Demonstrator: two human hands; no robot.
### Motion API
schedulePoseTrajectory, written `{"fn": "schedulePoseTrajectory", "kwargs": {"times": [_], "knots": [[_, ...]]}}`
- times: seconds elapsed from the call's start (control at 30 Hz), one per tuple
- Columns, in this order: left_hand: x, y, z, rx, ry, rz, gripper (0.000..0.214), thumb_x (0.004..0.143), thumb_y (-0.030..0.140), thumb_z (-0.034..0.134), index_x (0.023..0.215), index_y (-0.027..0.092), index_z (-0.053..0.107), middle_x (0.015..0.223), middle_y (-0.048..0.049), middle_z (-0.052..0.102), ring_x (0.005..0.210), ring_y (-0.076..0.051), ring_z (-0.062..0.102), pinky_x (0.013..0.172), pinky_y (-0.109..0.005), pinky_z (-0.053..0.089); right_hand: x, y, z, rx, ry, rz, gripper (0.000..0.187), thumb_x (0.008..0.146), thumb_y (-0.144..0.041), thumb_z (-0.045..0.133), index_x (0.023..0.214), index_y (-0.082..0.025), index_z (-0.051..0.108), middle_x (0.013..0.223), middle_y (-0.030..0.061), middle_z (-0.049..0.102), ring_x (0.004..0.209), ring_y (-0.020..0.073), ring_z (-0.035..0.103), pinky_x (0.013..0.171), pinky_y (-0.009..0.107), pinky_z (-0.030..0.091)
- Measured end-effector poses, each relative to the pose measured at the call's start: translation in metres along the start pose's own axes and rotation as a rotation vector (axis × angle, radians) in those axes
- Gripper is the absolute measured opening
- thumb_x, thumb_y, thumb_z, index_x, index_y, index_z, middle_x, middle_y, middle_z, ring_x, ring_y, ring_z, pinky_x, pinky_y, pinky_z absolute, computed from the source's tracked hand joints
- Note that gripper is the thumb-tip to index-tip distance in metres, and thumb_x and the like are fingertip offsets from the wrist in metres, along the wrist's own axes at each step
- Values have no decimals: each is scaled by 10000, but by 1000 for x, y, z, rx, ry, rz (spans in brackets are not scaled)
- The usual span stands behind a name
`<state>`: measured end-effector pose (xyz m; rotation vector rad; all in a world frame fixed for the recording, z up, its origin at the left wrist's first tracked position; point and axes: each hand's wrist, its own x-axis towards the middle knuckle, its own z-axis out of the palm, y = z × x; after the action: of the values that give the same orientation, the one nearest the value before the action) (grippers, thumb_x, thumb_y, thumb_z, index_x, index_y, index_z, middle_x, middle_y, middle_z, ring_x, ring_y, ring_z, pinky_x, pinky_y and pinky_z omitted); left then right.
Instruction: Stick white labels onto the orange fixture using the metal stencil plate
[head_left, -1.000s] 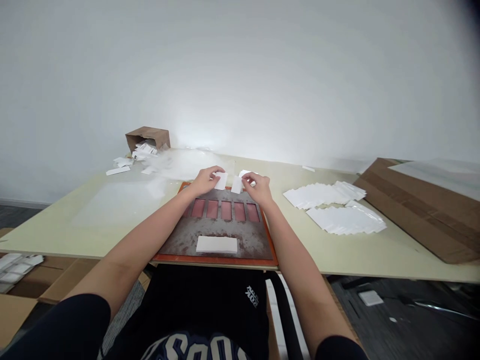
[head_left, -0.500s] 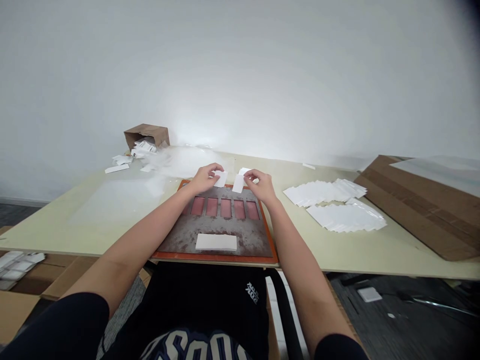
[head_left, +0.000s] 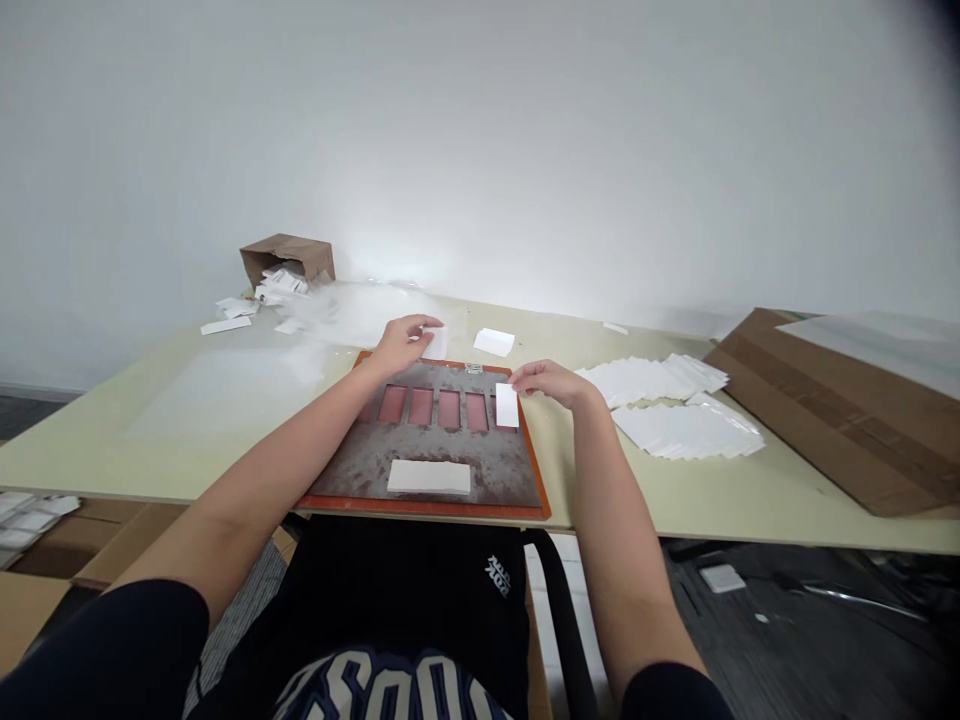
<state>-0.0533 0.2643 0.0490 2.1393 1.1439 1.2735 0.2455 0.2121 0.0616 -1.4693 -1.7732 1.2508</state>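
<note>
Your right hand (head_left: pixel 553 383) pinched a white card (head_left: pixel 507 405) between thumb and fingertips and held it over the rightmost of the five reddish slots (head_left: pixel 448 408) cut in the dark template board (head_left: pixel 420 455). Whether the card lay flat in that slot or hung just above it, you could not have told from this view. The four slots to its left showed bare.

Your left hand (head_left: pixel 400 342) was at the board's far edge, its fingers closed on a second white card (head_left: pixel 435 343) just over the orange rim. A flat white stack (head_left: pixel 429 476) lay on the near part of the board, well apart from both hands.

The board rested on the pale table (head_left: pixel 225 420), with its near side at the table's edge in front of you. A loose card (head_left: pixel 494 342) lay on the table just beyond the board, between your two hands. To your right, two fanned piles of white sleeves (head_left: pixel 686 430) were spread near a large cardboard sheet (head_left: pixel 832 410). At the far left, a tipped cardboard box (head_left: pixel 287 256) lay with white pieces spilled before its mouth, beside a heap of clear plastic (head_left: pixel 360 315)
</note>
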Motion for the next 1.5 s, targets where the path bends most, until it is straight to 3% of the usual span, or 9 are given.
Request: {"fn": "schedulePoseTrajectory", "kwargs": {"times": [0.3, 0.57, 1.5], "knots": [[0, -8, 0, 30, -15, -19, 333, 807, 289, 518, 1062, 183, 705, 1099, -62, 719, 845, -177, 632, 855, -345, 543, 2, 1, 3, 27, -79, 72, 194, 494, -284, 750, 652, -177, 716, 614, -6, 624, 634, 124, 519, 610, 267, 407], [-3, -2, -3, 46, -58, 25, 294, 806, 284, 534, 1032, 208, 707, 1158, -73, 688, 992, -203, 634, 934, -370, 523, 2, 2, 2, 37, -80, 69, 155, 524, -242, 757, 667, -191, 725, 658, -6, 655, 665, 121, 547, 648, 261, 441], [-7, -5, -2, 97, -70, 61, 348, 809, 255, 527, 1114, 197, 685, 1186, -76, 673, 897, -173, 635, 852, -336, 558, 5, 7, 0, 13, -73, 75, 171, 519, -266, 777, 668, -191, 738, 675, 3, 678, 674, 129, 561, 680, 267, 453]]}}
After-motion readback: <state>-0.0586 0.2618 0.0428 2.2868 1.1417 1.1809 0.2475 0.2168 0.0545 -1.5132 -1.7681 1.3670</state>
